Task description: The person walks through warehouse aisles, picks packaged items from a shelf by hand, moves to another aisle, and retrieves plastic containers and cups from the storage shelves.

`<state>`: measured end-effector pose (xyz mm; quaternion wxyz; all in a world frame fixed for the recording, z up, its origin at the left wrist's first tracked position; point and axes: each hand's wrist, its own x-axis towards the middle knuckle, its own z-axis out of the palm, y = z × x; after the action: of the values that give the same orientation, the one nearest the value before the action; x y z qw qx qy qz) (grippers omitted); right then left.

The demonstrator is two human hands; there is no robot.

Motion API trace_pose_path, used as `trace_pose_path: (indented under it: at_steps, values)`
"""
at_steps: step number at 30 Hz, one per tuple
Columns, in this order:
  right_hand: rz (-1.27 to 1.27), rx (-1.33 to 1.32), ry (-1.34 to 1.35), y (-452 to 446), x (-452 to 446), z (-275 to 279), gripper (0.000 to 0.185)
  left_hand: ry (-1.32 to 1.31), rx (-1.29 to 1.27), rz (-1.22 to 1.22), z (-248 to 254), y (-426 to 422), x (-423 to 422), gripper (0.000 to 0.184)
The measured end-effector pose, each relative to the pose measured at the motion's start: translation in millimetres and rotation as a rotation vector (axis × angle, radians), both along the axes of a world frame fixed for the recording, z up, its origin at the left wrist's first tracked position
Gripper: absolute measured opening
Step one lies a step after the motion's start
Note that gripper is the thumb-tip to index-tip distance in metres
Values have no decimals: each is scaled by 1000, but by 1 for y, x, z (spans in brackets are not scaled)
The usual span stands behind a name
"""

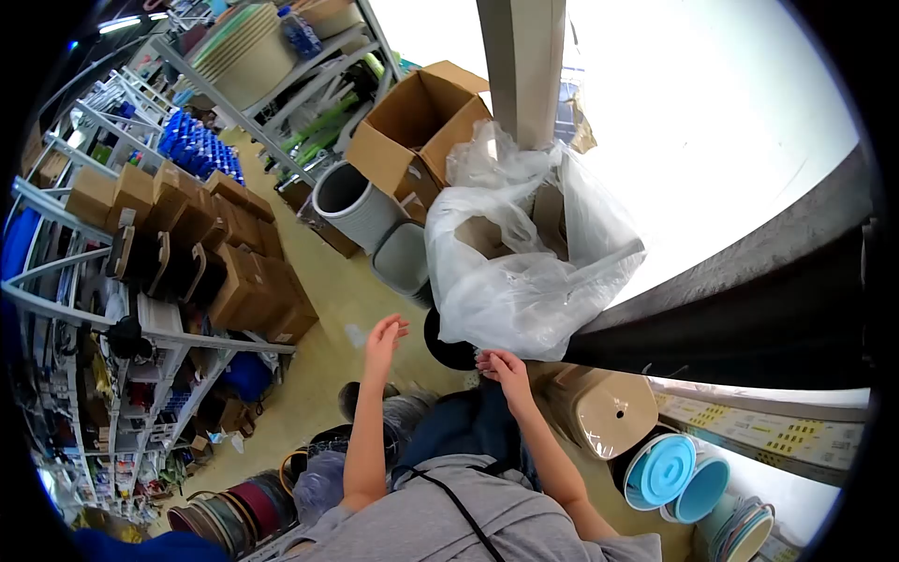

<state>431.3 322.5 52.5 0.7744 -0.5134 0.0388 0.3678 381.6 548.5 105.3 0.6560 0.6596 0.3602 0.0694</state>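
My left hand [385, 339] is held out over the floor with its fingers apart and nothing in it. My right hand [503, 366] is at the lower left edge of a large clear plastic bag [510, 304], its fingers curled close together at the plastic; whether they pinch it is too small to tell. The bag stands open at the top, with brown cardboard showing inside. Just below the bag, a black round object [444, 345] is partly hidden.
An open cardboard box [398, 122], grey bins [359, 208] and a shelf with stacked tubs [245, 61] stand beyond the bag. Shelves with brown boxes [248, 290] line the left. A beige bin [613, 412] and blue buckets [667, 468] sit at lower right.
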Motion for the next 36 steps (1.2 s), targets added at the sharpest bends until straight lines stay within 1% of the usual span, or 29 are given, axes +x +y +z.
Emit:
trace_pose_path:
  at_steps: [2, 3, 4, 5, 7, 8, 9, 11, 12, 14, 15, 17, 20, 23, 24, 27, 29, 30, 32, 33, 35, 36]
  values:
    - [-56, -23, -54, -2, 8, -4, 21, 5, -19, -13, -4, -8, 15, 28]
    - [-42, -36, -46, -5, 13, -6, 21, -24, -14, -51, -8, -13, 22, 28]
    - [-85, -45, -54, -8, 17, -9, 21, -53, -5, -86, -12, -17, 25, 28]
    - [-128, -52, -66, -10, 22, -10, 21, -49, -10, -68, -15, -22, 27, 28]
    - [-134, -56, -77, -17, 38, -4, 23, -69, -34, -169, -28, -29, 31, 27]
    - [-139, -86, -82, -22, 46, 6, 24, 45, -48, -175, -44, -26, 29, 29]
    - [-142, -116, -94, -27, 56, 13, 25, 45, -61, -154, -52, -26, 30, 29]
    - [-107, -138, -114, -35, 62, 6, 26, 268, 10, -177, -72, -23, 25, 30]
    - [-107, -159, -107, -37, 65, 5, 26, 271, -3, -151, -77, -20, 24, 30]
    - [-90, -198, -80, -35, 68, 2, 26, 373, -3, -115, -84, -9, 17, 29]
    - [-56, -207, -69, -32, 68, 2, 26, 385, 36, -78, -85, -3, 14, 33]
    - [-78, -188, -82, -25, 68, 1, 29, 449, 91, -37, -61, 9, 11, 34]
    - [-61, -181, -55, -18, 67, -1, 32, 476, 44, -3, -72, 50, -5, 35]
    - [-81, -205, -19, -8, 67, -4, 34, 529, 28, 84, -60, 77, -10, 39]
    - [-130, -192, -5, -1, 68, -6, 34, 533, 26, 91, -66, 89, -11, 39]
    - [-245, -206, -36, 37, 77, -7, 32, 515, 99, 24, -80, 127, -4, 38]
    - [-282, -223, -103, 74, 80, -6, 32, 259, 35, 99, -86, 135, 11, 33]
    - [-291, -222, -103, 95, 81, -3, 32, 258, 38, 90, -86, 142, 19, 33]
    - [-211, -249, -164, 150, 94, -2, 32, -13, -50, 21, -88, 173, 46, 28]
    - [-217, -264, -168, 178, 95, -2, 32, -16, -66, 13, -86, 195, 48, 28]
    - [-114, -300, -163, 227, 90, -4, 31, -57, -35, -60, -76, 232, 46, 28]
    - [-93, -305, -143, 250, 91, -7, 29, -65, -91, -69, -77, 251, 44, 29]
